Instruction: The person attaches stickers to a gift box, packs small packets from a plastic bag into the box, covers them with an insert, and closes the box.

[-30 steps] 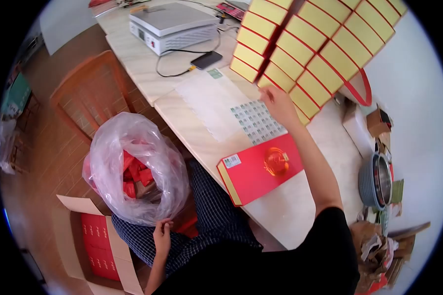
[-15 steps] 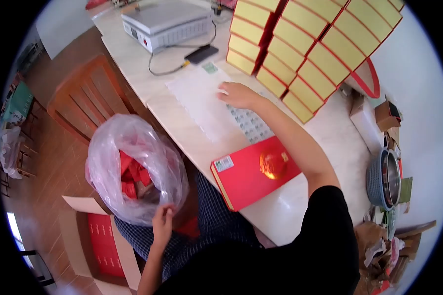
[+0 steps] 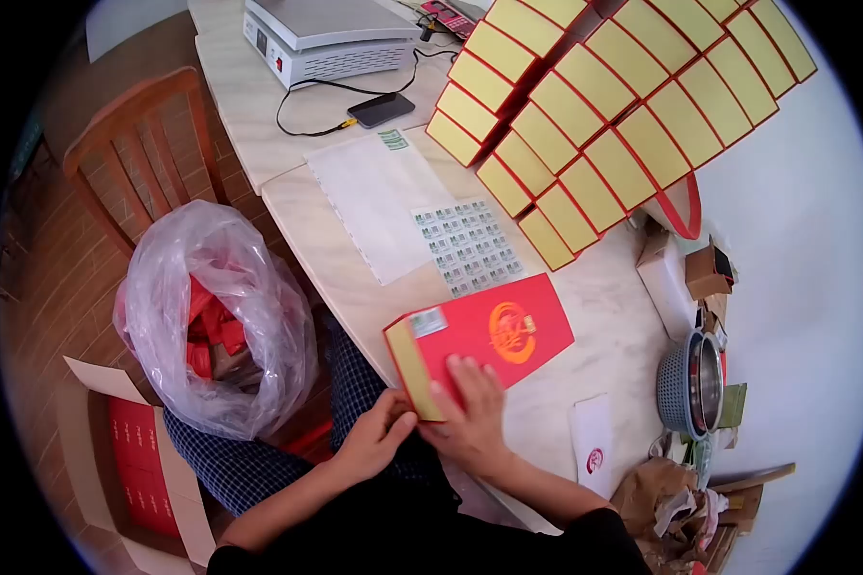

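Both my hands are together at the near end of a red rectangular box with a pale-yellow end panel (image 3: 523,297), which lies at the near edge of the pale marble-patterned table (image 3: 604,316). Left hand (image 3: 376,438): fingers curled at the box's near lower corner; cannot tell whether they pinch it. Right hand (image 3: 472,414): laid on the lid by its near long side, fingers extended, just beside the left. The lid carries a small whitish printed label (image 3: 429,321) at the yellow end and an orange-gold round emblem (image 3: 513,333). Beyond the box, away from me: a sheet of small green-and-white labels (image 3: 465,244), then a white paper sheet with a green patch at its far corner (image 3: 369,196). A tiered stack of red-edged boxes, yellow ends outward (image 3: 633,144), stands farther in. Off the table's near edge, by my legs: a translucent plastic bag (image 3: 278,326) with red pieces (image 3: 216,321) inside.
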`<state>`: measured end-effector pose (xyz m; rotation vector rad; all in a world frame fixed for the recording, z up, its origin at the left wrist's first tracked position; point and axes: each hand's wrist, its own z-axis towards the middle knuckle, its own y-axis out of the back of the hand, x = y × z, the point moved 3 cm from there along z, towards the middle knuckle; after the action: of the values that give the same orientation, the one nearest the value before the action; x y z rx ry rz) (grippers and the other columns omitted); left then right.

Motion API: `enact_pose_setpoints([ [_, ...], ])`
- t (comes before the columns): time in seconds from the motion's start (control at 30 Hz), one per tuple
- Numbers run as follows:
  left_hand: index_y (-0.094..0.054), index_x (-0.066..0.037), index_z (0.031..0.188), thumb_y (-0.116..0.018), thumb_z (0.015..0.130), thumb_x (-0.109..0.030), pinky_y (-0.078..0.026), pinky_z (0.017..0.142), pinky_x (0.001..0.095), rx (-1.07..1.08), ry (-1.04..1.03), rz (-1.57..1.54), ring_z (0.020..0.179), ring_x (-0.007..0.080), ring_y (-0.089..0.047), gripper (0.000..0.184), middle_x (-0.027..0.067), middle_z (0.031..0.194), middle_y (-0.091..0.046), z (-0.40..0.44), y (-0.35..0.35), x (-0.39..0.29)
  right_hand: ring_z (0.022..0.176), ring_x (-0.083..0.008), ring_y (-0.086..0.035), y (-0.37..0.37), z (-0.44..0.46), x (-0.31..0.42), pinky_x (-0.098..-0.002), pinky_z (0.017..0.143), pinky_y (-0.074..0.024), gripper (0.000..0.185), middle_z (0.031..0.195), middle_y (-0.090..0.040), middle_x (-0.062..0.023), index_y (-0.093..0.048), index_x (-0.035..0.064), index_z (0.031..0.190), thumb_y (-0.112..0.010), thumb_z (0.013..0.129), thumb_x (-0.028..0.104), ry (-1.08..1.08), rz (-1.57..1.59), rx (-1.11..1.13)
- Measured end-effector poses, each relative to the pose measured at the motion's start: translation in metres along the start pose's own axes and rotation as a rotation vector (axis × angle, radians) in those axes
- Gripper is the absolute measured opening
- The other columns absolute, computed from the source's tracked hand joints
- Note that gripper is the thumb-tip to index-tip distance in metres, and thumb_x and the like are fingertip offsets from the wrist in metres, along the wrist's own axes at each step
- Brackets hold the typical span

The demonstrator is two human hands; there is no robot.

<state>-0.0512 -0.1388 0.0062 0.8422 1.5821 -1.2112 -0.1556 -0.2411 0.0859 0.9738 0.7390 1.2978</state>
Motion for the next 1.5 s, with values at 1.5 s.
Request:
enact_pose_setpoints([
  [1.5, -0.04, -0.015, 0.141, -0.047, 0.093, -0.042, -0.015, 0.114, 0.049, -0.396, -0.278, 1.607, 0.14, 0.0283, -0.026, 0.056, 0.0128, 0.15, -0.032, 0.234, 0.094, -0.057, 0.112, -0.0294, -0.055, -0.192, 0.281, -0.235, -0.0394, 0.093, -0.0463, 0.042, 0.126, -0.058, -0.0157, -0.065, 0.0014, 0.112, -0.062, 0.084, 0.033, -0.151, 0.043, -0.027],
])
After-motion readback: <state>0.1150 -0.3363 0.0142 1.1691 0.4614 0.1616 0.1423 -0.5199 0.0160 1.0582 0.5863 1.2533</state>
